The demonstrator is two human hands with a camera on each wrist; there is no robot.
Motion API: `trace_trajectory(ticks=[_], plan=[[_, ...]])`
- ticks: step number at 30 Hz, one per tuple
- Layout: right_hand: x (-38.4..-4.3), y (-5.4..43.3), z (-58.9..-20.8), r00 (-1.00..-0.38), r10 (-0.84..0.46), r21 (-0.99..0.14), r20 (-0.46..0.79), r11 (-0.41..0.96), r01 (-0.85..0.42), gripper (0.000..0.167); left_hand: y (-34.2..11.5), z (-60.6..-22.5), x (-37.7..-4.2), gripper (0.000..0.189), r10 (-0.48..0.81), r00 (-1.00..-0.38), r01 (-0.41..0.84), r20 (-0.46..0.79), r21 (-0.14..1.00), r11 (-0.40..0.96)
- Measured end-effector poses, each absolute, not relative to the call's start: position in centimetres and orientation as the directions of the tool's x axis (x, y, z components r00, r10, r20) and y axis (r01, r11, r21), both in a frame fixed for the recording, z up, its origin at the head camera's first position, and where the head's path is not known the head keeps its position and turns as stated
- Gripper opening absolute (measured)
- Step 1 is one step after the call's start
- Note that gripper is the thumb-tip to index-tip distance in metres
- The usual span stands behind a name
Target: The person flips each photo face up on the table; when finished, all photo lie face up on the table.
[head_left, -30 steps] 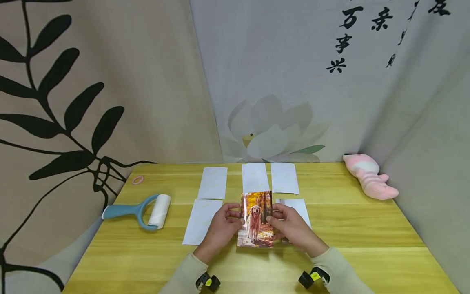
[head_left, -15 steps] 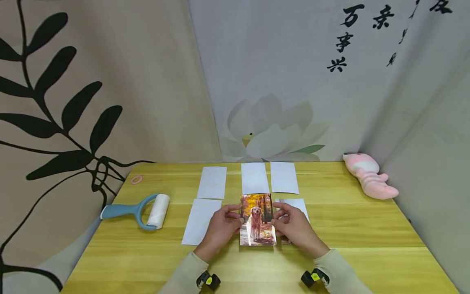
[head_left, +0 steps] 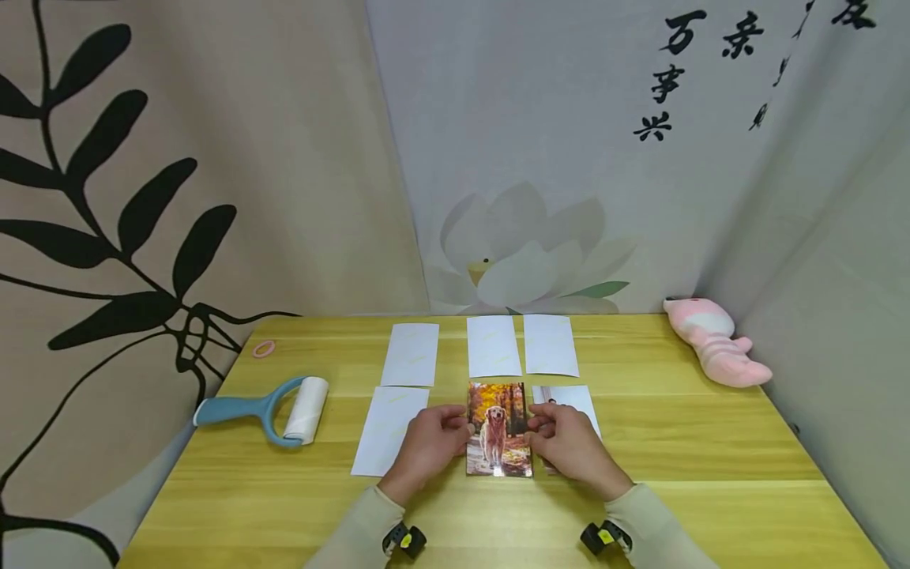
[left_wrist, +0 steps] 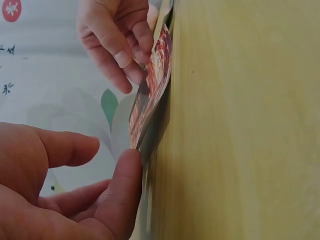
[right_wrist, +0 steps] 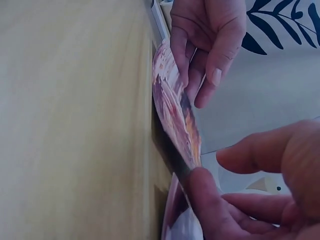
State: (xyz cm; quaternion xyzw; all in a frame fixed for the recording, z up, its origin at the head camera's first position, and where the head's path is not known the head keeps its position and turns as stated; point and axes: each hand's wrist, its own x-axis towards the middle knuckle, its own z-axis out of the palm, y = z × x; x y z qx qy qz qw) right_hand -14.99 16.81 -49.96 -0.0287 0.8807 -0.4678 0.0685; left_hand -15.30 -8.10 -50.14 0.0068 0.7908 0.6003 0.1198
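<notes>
The photo [head_left: 499, 435], judged light, bendable and easily creased, suits side-edge handling, where left hand [head_left: 430, 442] and right hand [head_left: 573, 444], digits parted, merely touch it.

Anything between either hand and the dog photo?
Nothing visible: the left hand and right hand both touch the dog photo at its side edges. The card to the right is partly hidden by the right hand, not in between.

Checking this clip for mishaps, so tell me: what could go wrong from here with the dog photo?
The dog photo looks bowed between the left hand and right hand in the wrist views, so squeezing might crease it. In the head view, the right hand partly covers the neighbouring card, so it could nudge that askew.
</notes>
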Motion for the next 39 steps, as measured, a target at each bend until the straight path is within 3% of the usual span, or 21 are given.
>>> trace_trajectory(ticks=[13,23,30,39], plan=[[-14.6,16.5,-50.0,-0.987,-0.088,-0.8,-0.131,0.598,0.053,0.044,-8.4,-50.6,-15.2,0.048,0.19,-0.963,-0.123,-0.189,0.943,0.31],[-15.1,15.4,-49.6,-0.987,-0.15,-0.806,-0.062,0.59,-0.039,0.033,-10.1,-50.6,-15.1,0.042,0.191,-0.968,-0.088,-0.163,0.933,0.348],[-15.6,13.4,-49.2,-0.974,-0.227,-0.834,-0.024,0.541,-0.106,0.035,-12.4,-50.1,-14.7,0.036,0.112,-0.988,-0.051,-0.106,0.91,0.411],[-16.1,10.3,-49.3,-0.944,-0.331,-0.86,0.003,0.481,-0.172,0.04,-14.9,-49.6,-14.5,0.031,-0.001,-0.993,-0.106,-0.119,0.879,0.464]])
